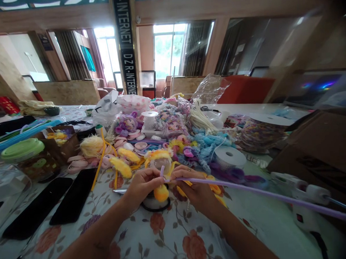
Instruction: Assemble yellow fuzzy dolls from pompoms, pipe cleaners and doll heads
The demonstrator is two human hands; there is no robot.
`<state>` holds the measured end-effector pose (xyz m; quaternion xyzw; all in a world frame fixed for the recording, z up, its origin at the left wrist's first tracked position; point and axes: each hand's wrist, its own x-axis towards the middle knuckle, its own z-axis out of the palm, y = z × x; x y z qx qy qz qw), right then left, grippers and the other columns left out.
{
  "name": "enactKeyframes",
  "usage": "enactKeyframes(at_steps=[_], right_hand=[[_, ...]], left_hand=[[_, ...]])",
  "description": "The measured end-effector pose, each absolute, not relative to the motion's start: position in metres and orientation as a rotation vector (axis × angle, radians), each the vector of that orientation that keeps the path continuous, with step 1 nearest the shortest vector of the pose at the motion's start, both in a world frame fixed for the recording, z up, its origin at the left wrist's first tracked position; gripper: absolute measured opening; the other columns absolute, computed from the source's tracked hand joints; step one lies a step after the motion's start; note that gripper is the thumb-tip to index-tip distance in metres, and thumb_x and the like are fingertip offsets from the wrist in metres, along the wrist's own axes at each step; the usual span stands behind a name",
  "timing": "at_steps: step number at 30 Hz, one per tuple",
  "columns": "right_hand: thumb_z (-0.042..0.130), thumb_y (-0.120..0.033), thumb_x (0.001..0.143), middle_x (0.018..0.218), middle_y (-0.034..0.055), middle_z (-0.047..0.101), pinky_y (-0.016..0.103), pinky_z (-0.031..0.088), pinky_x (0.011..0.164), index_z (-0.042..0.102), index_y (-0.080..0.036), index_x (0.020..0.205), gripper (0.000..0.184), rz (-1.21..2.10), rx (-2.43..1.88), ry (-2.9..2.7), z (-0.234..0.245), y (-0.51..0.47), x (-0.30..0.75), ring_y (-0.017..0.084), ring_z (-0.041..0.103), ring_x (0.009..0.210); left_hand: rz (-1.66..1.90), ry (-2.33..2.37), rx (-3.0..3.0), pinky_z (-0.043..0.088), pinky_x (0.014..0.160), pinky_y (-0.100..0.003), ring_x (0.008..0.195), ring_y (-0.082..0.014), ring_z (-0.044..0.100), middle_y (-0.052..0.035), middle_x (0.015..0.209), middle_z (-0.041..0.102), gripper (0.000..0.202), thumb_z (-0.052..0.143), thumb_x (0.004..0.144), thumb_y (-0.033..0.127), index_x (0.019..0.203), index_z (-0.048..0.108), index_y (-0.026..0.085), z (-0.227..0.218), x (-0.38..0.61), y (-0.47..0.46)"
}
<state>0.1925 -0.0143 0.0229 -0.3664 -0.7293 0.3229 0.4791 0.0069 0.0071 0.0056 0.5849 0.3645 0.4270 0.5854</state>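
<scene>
A long lilac pipe cleaner [250, 189] runs between my two hands, its short end bent upward and its long end reaching far to the right. My left hand [143, 186] pinches it near the bent tip. The fingers of my right hand [189, 182] are closed around it a little further along. Just below the fingertips hangs a fluffy yellow pompom [161, 193], above a dark round ring [156, 208] on the table; whether the pompom is fixed to anything is hidden. Behind my hands sits a fuzzy yellow piece [158, 156] with a clear middle.
Two black phones [74, 196] lie to the left, near a green-lidded jar [25, 151]. On the right are a white glue gun [303, 200], a white spool [230, 156] and a cardboard box [314, 150]. Yarn, doll parts and plastic bags [106, 109] are heaped behind.
</scene>
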Motion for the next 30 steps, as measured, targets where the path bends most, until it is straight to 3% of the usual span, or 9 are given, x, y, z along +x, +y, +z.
enactKeyframes(at_steps=[5, 7, 10, 16, 20, 24, 27, 30], right_hand=[[0.062, -0.040, 0.081, 0.057, -0.0019, 0.054, 0.023, 0.036, 0.038, 0.061, -0.018, 0.079, 0.022, 1.041, -1.031, -1.537, 0.014, -0.013, 0.188, 0.010, 0.045, 0.038], [0.065, -0.042, 0.078, 0.049, -0.0042, 0.050, 0.022, 0.033, 0.036, 0.060, -0.017, 0.079, 0.026, 1.164, -1.059, -1.425, 0.013, -0.013, 0.186, 0.010, 0.044, 0.037], [0.066, -0.043, 0.075, 0.053, -0.0017, 0.055, 0.021, 0.033, 0.036, 0.060, -0.015, 0.073, 0.029, 1.325, -1.050, -1.323, 0.016, -0.015, 0.183, 0.010, 0.048, 0.043], [0.071, -0.043, 0.070, 0.057, 0.0010, 0.063, 0.018, 0.031, 0.036, 0.063, -0.014, 0.068, 0.030, 1.374, -1.116, -1.230, 0.014, -0.014, 0.177, 0.008, 0.050, 0.042], [0.072, -0.040, 0.071, 0.054, 0.0008, 0.063, 0.020, 0.035, 0.036, 0.067, -0.016, 0.069, 0.025, 1.188, -1.033, -1.294, 0.008, -0.018, 0.172, 0.010, 0.051, 0.043], [0.066, -0.026, 0.079, 0.069, 0.0027, 0.071, 0.027, 0.050, 0.059, 0.072, -0.021, 0.074, 0.009, 0.799, -0.985, -1.544, 0.008, -0.027, 0.170, 0.017, 0.065, 0.064], [0.064, -0.020, 0.081, 0.077, 0.0031, 0.074, 0.029, 0.051, 0.069, 0.072, -0.022, 0.079, 0.009, 0.510, -0.871, -1.692, 0.006, -0.027, 0.172, 0.018, 0.067, 0.071], [0.062, -0.022, 0.083, 0.074, 0.0030, 0.072, 0.029, 0.050, 0.067, 0.071, -0.021, 0.079, 0.010, 0.430, -0.913, -1.706, 0.004, -0.024, 0.175, 0.017, 0.066, 0.068]], left_hand=[[1.019, 0.925, 1.561, 0.035, 0.059, -0.022, 0.064, -0.0113, 0.044, 0.0008, 0.071, 0.051, 0.024, 0.061, 0.079, 0.039, 0.076, 0.057, 0.016, 0.003, 0.008, 0.008], [1.105, 0.983, 1.778, 0.037, 0.064, -0.024, 0.069, -0.0133, 0.046, -0.0002, 0.074, 0.051, 0.020, 0.055, 0.083, 0.036, 0.076, 0.055, 0.017, 0.001, 0.009, 0.007], [1.212, 1.015, 2.142, 0.039, 0.071, -0.026, 0.075, -0.0155, 0.049, -0.0023, 0.079, 0.052, 0.015, 0.047, 0.088, 0.029, 0.077, 0.050, 0.019, -0.002, 0.011, 0.003], [1.299, 1.090, 2.489, 0.041, 0.077, -0.031, 0.082, -0.0185, 0.049, -0.0049, 0.084, 0.052, 0.010, 0.041, 0.090, 0.022, 0.081, 0.047, 0.021, -0.010, 0.012, 0.004], [1.381, 1.149, 2.374, 0.041, 0.077, -0.030, 0.083, -0.0180, 0.049, -0.0045, 0.085, 0.051, 0.007, 0.042, 0.090, 0.021, 0.084, 0.045, 0.020, -0.011, 0.013, 0.004], [1.436, 1.118, 2.257, 0.040, 0.077, -0.029, 0.082, -0.0170, 0.049, -0.0035, 0.084, 0.050, 0.007, 0.043, 0.089, 0.019, 0.082, 0.045, 0.020, -0.011, 0.015, 0.001], [1.417, 1.136, 2.102, 0.038, 0.074, -0.028, 0.078, -0.0161, 0.047, -0.0018, 0.080, 0.049, 0.011, 0.044, 0.089, 0.022, 0.078, 0.044, 0.020, -0.010, 0.016, -0.001], [1.311, 1.109, 1.811, 0.037, 0.068, -0.026, 0.071, -0.0148, 0.045, 0.0002, 0.075, 0.046, 0.017, 0.043, 0.090, 0.031, 0.078, 0.045, 0.020, -0.007, 0.017, -0.003]])
